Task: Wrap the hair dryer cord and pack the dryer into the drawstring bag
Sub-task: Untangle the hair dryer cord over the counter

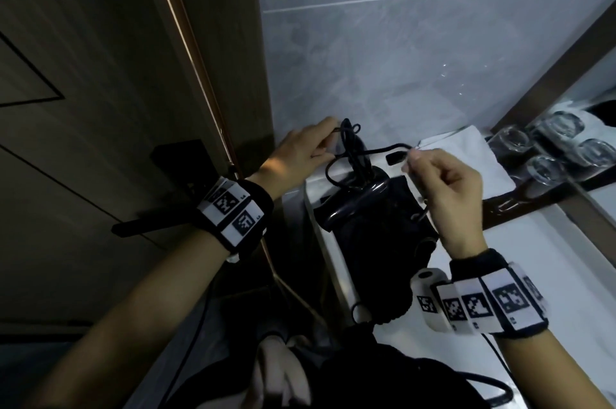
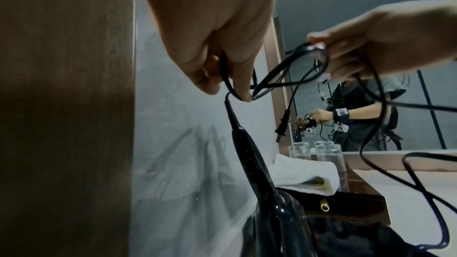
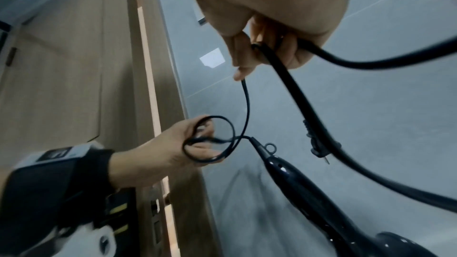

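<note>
The black hair dryer (image 1: 361, 197) lies on the white counter (image 1: 540, 282), its handle (image 2: 249, 153) rising toward the wall. Its body rests on the black drawstring bag (image 1: 396, 242). My left hand (image 1: 328, 137) pinches a few small loops of the black cord (image 3: 210, 140) just above the handle's end. My right hand (image 1: 411, 158) holds a further stretch of cord (image 3: 284, 77) raised to the right of the loops. The plug (image 3: 319, 144) dangles free below it. More loose cord (image 2: 420, 192) trails over the counter.
A folded white towel (image 1: 473, 155) and upturned glasses (image 1: 546, 155) sit on a dark tray by the mirror (image 2: 371, 114) at the right. A wooden door (image 1: 100, 108) with a black handle (image 1: 160, 222) stands close on the left. Grey tiled wall (image 1: 400, 58) lies behind.
</note>
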Available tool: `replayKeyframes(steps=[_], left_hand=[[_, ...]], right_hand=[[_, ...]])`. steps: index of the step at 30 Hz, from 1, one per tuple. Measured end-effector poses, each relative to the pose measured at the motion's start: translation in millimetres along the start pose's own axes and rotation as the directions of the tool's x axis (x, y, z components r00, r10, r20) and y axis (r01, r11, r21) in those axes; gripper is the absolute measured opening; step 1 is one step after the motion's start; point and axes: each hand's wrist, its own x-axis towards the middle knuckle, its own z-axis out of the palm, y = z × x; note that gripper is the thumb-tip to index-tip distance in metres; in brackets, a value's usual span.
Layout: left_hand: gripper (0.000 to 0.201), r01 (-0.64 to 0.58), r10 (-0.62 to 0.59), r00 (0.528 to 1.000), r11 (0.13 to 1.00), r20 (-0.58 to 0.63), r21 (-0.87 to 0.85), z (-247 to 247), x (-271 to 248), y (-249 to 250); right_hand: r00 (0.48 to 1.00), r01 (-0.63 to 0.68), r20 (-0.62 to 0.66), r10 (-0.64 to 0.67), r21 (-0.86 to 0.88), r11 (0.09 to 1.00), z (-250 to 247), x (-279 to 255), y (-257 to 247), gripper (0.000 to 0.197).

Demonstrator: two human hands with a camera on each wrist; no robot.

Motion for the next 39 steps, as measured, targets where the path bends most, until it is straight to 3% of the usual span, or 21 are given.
replayKeyframes(steps=[3, 6, 10, 12, 18, 21, 24, 27, 33, 37, 39], left_hand=[[0.031, -0.034, 0.033, 0.997, 0.999, -0.076, -0.014, 3.0, -4.8, 0.9], [0.033, -0.058, 0.041, 0.991, 0.989, -0.127, -0.136, 5.6, -11.2, 5.1], [0.029, 0.089, -0.142, 0.984, 0.92, -0.113, -0.382, 8.8, -18.3, 6.3], [0.028, 0.178, -0.247, 0.967, 0.837, -0.067, -0.517, 12.3, -20.9, 6.2], [0.022, 0.24, -0.389, 0.921, 0.566, 0.001, -0.789, 20.0, -31.1, 6.0], [0.021, 0.247, -0.408, 0.913, 0.536, 0.008, -0.808, 18.5, -34.5, 8.4], [0.014, 0.183, -0.368, 0.93, 0.533, -0.031, -0.826, 12.5, -34.5, 22.4], [0.019, 0.084, -0.288, 0.955, 0.471, -0.063, -0.878, -0.8, -30.1, 43.2], [0.021, -0.039, -0.012, 0.997, 0.727, -0.07, -0.686, -4.6, -21.9, 69.5], [0.019, -0.105, 0.044, 0.993, 0.755, -0.109, -0.647, 0.2, -20.9, 73.5], [0.018, -0.126, 0.041, 0.989, 0.747, -0.144, -0.653, 2.3, -19.4, 74.0]], right_hand=[[0.998, -0.044, -0.054, 0.04, -0.071, 0.996, -10.2, 8.9, 8.7, 0.015], [0.998, -0.029, 0.035, 0.043, -0.319, 0.947, -14.9, 11.7, 28.2, 0.021], [0.971, -0.078, 0.139, 0.192, -0.576, 0.814, -10.5, 7.6, 45.2, 0.031], [0.955, -0.06, 0.191, 0.229, -0.629, 0.775, -6.4, 3.7, 46.0, 0.041], [0.898, 0.112, 0.386, 0.209, -0.663, 0.74, -2.0, -4.5, 42.5, 0.047], [0.879, 0.155, 0.454, 0.144, -0.559, 0.814, -5.3, -4.3, 39.1, 0.047], [0.889, 0.043, 0.43, 0.159, -0.424, 0.905, -7.1, -1.8, 39.6, 0.04], [0.905, -0.077, 0.356, 0.234, -0.404, 0.912, -5.7, -0.3, 44.3, 0.029], [0.915, -0.101, 0.276, 0.295, -0.551, 0.828, -7.1, 2.9, 40.6, 0.024], [0.906, -0.018, 0.254, 0.34, -0.777, 0.629, -5.2, 9.5, 28.7, 0.022], [0.924, 0.041, 0.255, 0.284, -0.806, 0.59, -3.2, 13.0, 17.6, 0.024]])
